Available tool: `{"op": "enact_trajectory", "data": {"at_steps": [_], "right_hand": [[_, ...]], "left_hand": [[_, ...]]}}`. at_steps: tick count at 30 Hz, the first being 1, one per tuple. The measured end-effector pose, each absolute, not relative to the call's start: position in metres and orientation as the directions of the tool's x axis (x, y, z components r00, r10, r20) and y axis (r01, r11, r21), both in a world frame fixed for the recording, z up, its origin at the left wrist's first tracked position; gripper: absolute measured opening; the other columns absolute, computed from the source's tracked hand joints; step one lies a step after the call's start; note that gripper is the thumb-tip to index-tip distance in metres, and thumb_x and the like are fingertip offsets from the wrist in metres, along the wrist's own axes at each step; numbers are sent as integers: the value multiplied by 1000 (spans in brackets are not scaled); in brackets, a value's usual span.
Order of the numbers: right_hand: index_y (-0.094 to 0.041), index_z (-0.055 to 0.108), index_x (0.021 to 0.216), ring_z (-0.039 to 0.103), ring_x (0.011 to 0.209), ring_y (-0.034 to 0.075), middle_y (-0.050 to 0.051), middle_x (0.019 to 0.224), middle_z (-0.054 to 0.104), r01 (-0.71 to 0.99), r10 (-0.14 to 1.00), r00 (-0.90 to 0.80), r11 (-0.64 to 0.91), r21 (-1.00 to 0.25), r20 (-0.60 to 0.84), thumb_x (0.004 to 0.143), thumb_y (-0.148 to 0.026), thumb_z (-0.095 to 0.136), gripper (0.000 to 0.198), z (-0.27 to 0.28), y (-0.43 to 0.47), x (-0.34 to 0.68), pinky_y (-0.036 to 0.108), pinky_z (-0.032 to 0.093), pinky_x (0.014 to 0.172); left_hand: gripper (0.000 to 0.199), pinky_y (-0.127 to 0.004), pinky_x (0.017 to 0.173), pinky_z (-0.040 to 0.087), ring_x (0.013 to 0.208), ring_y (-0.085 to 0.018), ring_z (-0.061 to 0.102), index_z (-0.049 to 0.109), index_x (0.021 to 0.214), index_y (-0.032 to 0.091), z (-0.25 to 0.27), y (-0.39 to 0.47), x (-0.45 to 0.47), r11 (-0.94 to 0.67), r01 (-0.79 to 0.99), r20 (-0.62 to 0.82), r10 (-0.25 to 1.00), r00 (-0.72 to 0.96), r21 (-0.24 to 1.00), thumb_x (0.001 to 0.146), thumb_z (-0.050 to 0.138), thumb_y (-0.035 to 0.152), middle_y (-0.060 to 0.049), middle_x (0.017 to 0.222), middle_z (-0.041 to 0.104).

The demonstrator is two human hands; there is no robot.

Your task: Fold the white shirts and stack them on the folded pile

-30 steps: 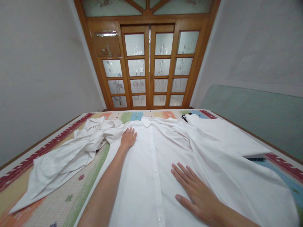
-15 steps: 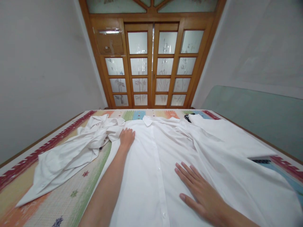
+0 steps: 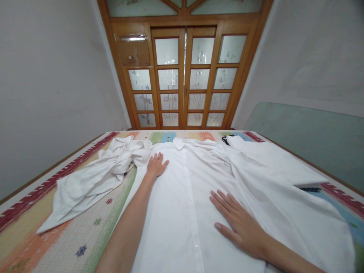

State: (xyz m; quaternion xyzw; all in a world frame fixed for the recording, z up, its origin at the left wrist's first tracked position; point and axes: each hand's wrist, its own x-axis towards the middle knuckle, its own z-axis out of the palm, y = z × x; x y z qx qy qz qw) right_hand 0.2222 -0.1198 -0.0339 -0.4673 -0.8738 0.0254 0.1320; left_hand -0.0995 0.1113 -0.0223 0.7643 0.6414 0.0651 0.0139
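White shirt (image 3: 169,216) lies front-up over the cloth (image 3: 65,250), left hand (image 3: 157,166) open flat on its upper left, right hand (image 3: 243,225) open on its right half, and light palm strokes outward should best ease its creases (image 3: 224,158).

Pale walls (image 3: 51,76) flanked wooden doors (image 3: 181,76) (their frosted panes (image 3: 168,79) patterned with plants); a greenish panel (image 3: 307,140) stood along the right.

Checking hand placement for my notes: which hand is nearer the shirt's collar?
The left hand, high on the white shirt; the right hand lies lower, farther from the collar, on the other side of the button strip.
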Motion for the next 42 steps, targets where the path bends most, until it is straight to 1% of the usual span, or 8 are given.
{"op": "enact_trajectory", "data": {"at_steps": [6,10,16,20,27,32,37,42], "right_hand": [[-30,9,155,16,147,26,3,160,18,792,814,-557,581,-190,165,97,-50,41,69,-31,-117,228,51,18,119],[-30,24,153,19,146,26,3,159,22,783,809,-586,582,-220,56,99,-50,36,59,-20,-81,226,51,20,119],[-16,49,141,19,146,30,12,158,26,796,787,-570,600,-78,235,96,-39,41,51,0,31,187,51,22,117],[-12,46,141,28,143,27,16,154,34,858,838,-473,508,-76,272,97,-31,38,49,11,113,145,46,23,116],[-17,45,143,39,134,25,15,144,48,935,931,-303,332,-125,204,98,-27,35,48,3,202,90,40,28,110],[-21,46,143,42,133,27,14,145,46,957,950,-251,273,-101,187,98,-31,34,48,-20,215,83,40,30,109],[-19,43,144,40,135,26,14,148,44,954,942,-266,287,-83,203,98,-31,30,50,-26,216,86,39,28,110],[-14,39,146,38,137,26,13,150,41,952,945,-277,295,-86,175,98,-32,27,52,-26,219,87,40,27,111]], "left_hand": [[57,-46,117,21,146,-25,22,34,148,16,-24,111,-99,-172,980,104,981,161,100,98,21,41,-10,157,30],[54,-47,116,21,146,-27,24,36,147,16,-23,108,-96,-169,982,119,980,158,86,99,21,37,-12,156,32],[46,-42,113,30,138,-25,39,52,133,14,-20,101,-88,-168,984,216,965,151,63,98,28,33,-13,144,50],[40,-37,109,36,132,-23,46,60,121,13,-21,100,-84,-174,979,269,953,141,105,97,32,30,-14,134,58],[53,-48,115,27,143,-32,29,47,137,12,-35,106,-87,-129,978,303,950,75,164,94,35,41,-16,149,43],[56,-46,118,22,145,-30,23,47,137,10,-33,119,-89,-208,967,361,921,143,148,92,39,41,-15,151,41],[54,-43,118,24,142,-29,32,44,138,8,-25,150,-94,-144,973,368,927,70,179,94,34,39,-16,146,47],[46,-39,109,35,128,-27,48,47,131,10,-23,174,-98,-30,978,329,943,-40,205,96,31,35,-17,133,57]]}}
